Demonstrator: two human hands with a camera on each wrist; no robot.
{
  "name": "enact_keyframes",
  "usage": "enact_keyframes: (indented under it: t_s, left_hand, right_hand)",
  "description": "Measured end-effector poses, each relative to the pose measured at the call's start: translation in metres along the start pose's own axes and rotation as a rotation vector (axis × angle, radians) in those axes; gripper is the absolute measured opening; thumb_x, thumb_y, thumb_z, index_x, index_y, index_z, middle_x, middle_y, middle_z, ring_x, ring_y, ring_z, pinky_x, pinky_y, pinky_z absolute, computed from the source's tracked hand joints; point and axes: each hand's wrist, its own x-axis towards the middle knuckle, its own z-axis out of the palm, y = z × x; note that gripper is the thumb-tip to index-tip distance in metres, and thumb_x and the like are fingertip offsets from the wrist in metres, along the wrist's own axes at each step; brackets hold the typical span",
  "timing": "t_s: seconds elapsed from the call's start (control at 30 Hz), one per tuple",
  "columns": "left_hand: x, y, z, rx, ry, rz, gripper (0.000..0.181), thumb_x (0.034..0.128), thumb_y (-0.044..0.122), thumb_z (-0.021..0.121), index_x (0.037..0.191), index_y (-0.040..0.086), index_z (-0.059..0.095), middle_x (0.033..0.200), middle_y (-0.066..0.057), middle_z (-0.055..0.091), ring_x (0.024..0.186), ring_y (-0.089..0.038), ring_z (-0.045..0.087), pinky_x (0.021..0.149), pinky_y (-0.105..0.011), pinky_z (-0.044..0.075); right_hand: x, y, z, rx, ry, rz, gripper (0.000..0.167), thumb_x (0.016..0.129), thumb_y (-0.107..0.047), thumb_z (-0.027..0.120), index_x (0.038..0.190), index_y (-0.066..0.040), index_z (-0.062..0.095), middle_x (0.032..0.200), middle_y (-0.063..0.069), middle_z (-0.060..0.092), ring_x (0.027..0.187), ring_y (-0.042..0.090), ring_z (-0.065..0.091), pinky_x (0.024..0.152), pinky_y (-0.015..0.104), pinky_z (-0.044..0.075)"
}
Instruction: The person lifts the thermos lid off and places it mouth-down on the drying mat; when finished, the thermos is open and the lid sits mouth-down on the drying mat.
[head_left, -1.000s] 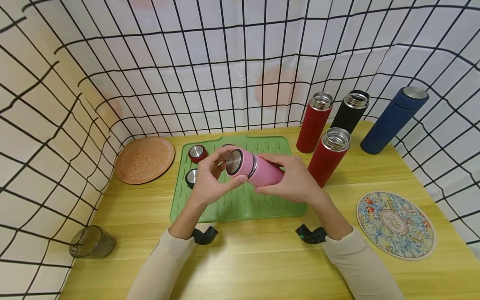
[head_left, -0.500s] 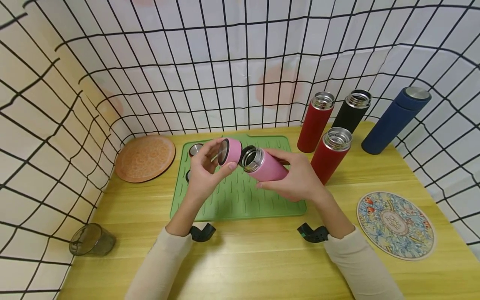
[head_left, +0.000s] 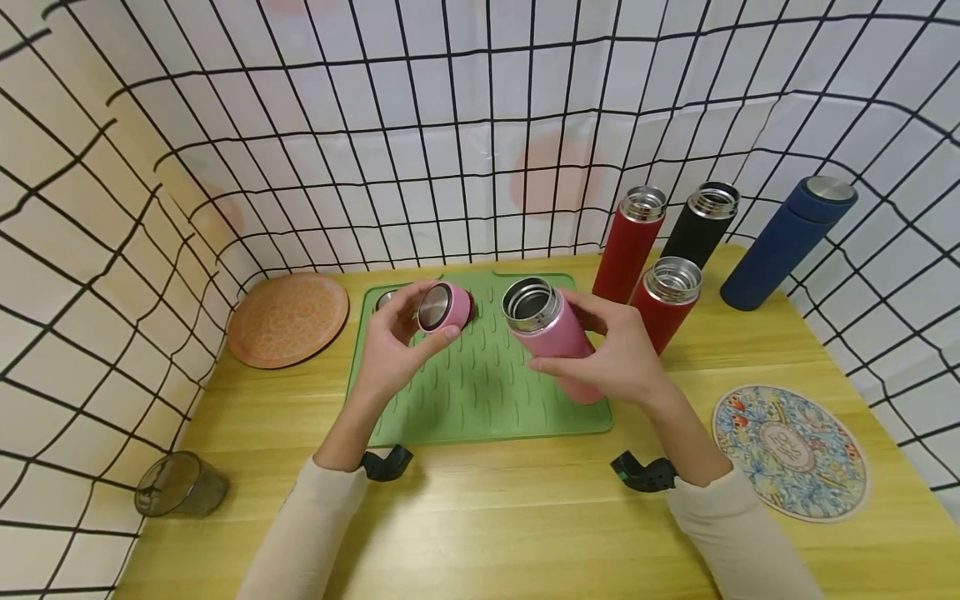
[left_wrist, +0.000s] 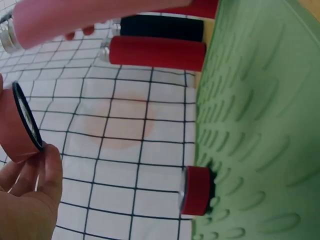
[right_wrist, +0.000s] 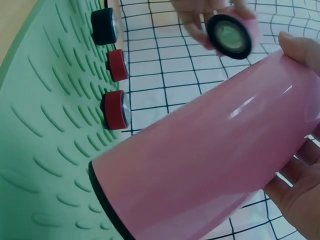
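My left hand (head_left: 390,350) pinches a pink lid (head_left: 444,308) between thumb and fingers, above the green drying mat (head_left: 480,408). My right hand (head_left: 621,354) grips the pink thermos bottle (head_left: 558,346) around its side. Its steel mouth is uncovered, tilted up and to the left, a short gap from the lid. The lid's underside with a dark rim shows in the right wrist view. On the mat stand a black lid (right_wrist: 103,26), a red lid (right_wrist: 117,65) and another red lid (right_wrist: 116,110); the left hand hides most of them in the head view.
Behind my right hand stand two red bottles (head_left: 628,250) and a black bottle (head_left: 697,233), all uncapped. A capped blue bottle (head_left: 783,246) is farther right. A patterned round mat (head_left: 791,450), an orange round plate (head_left: 288,321) and a glass (head_left: 182,485) lie around. Wire grid (head_left: 457,158) encloses the table.
The lid has come off the pink thermos. My left hand has moved left with the lid, while my right hand has shifted slightly right and turned the bottle more upright.
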Motion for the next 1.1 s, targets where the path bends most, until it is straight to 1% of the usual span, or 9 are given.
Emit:
enact_keyframes:
  t_s: [0.1,0.2,0.37,0.47,0.53,0.7,0.83,1.0,1.1]
  left_hand:
    - [0.000,-0.006,-0.002,0.074,0.000,-0.028,0.059,0.0830,0.008,0.086,0.137,0.013,0.063,0.124,-0.009,0.066,0.108,-0.019,0.065,0.094,-0.024,0.056]
    - [0.000,-0.012,-0.004,0.145,-0.005,-0.048,0.059,0.0829,0.014,0.088,0.137,0.018,0.063,0.126,-0.007,0.066,0.111,-0.019,0.064,0.097,-0.026,0.056]
    - [0.000,-0.021,-0.004,0.227,-0.003,-0.080,0.065,0.0809,0.024,0.091,0.139,0.022,0.062,0.134,-0.002,0.063,0.123,-0.017,0.062,0.105,-0.031,0.054]
    - [0.000,-0.026,-0.003,0.276,0.000,-0.103,0.069,0.0794,0.029,0.092,0.141,0.021,0.061,0.137,-0.002,0.062,0.128,-0.018,0.060,0.108,-0.032,0.053]
    - [0.001,-0.030,-0.001,0.309,-0.006,-0.118,0.072,0.0790,0.030,0.092,0.142,0.017,0.060,0.138,-0.004,0.062,0.129,-0.020,0.059,0.108,-0.034,0.053]
    - [0.000,-0.042,0.003,0.356,-0.032,-0.185,0.076,0.0804,0.028,0.091,0.146,0.010,0.056,0.139,-0.010,0.063,0.131,-0.026,0.060,0.108,-0.041,0.053]
    - [0.000,-0.050,0.006,0.414,-0.054,-0.238,0.076,0.0824,0.028,0.089,0.147,0.010,0.054,0.140,-0.012,0.063,0.131,-0.029,0.061,0.107,-0.044,0.054]
    - [-0.001,-0.057,0.011,0.494,-0.104,-0.265,0.076,0.0853,0.026,0.087,0.150,0.010,0.051,0.144,-0.015,0.062,0.127,-0.033,0.064,0.105,-0.044,0.055]
    - [-0.003,-0.060,0.013,0.546,-0.139,-0.270,0.078,0.0865,0.026,0.086,0.153,0.010,0.049,0.142,-0.018,0.062,0.122,-0.033,0.066,0.101,-0.046,0.056]
  right_hand:
    - [-0.004,-0.004,-0.006,0.018,0.022,-0.023,0.074,0.073,-0.021,0.095,0.139,-0.027,0.063,0.127,-0.008,0.069,0.110,0.014,0.065,0.095,0.025,0.057]
    - [-0.008,-0.009,-0.013,0.061,0.038,-0.053,0.074,0.073,-0.013,0.095,0.139,-0.024,0.063,0.126,-0.005,0.069,0.110,0.016,0.065,0.092,0.021,0.056]
    - [-0.014,-0.018,-0.025,0.150,0.063,-0.100,0.076,0.072,0.002,0.091,0.140,-0.015,0.061,0.129,0.000,0.067,0.113,0.018,0.065,0.094,0.021,0.057]
    - [-0.016,-0.022,-0.031,0.206,0.078,-0.135,0.077,0.071,0.008,0.089,0.140,-0.009,0.060,0.130,0.003,0.067,0.113,0.019,0.066,0.096,0.021,0.056]
    - [-0.018,-0.024,-0.035,0.243,0.087,-0.162,0.077,0.070,0.011,0.088,0.140,-0.005,0.059,0.130,0.005,0.067,0.111,0.020,0.067,0.096,0.021,0.056]
    - [-0.024,-0.026,-0.047,0.324,0.108,-0.204,0.079,0.067,0.020,0.085,0.139,0.001,0.058,0.128,0.008,0.068,0.107,0.018,0.070,0.093,0.021,0.058]
    - [-0.031,-0.025,-0.058,0.380,0.146,-0.241,0.080,0.063,0.026,0.082,0.137,0.007,0.057,0.128,0.012,0.068,0.109,0.020,0.071,0.094,0.023,0.059]
    - [-0.038,-0.020,-0.075,0.468,0.192,-0.308,0.080,0.061,0.032,0.077,0.135,0.016,0.053,0.128,0.019,0.066,0.113,0.024,0.070,0.096,0.025,0.058]
    - [-0.044,-0.016,-0.087,0.480,0.220,-0.300,0.081,0.061,0.033,0.076,0.137,0.016,0.052,0.129,0.019,0.067,0.113,0.024,0.070,0.095,0.024,0.058]
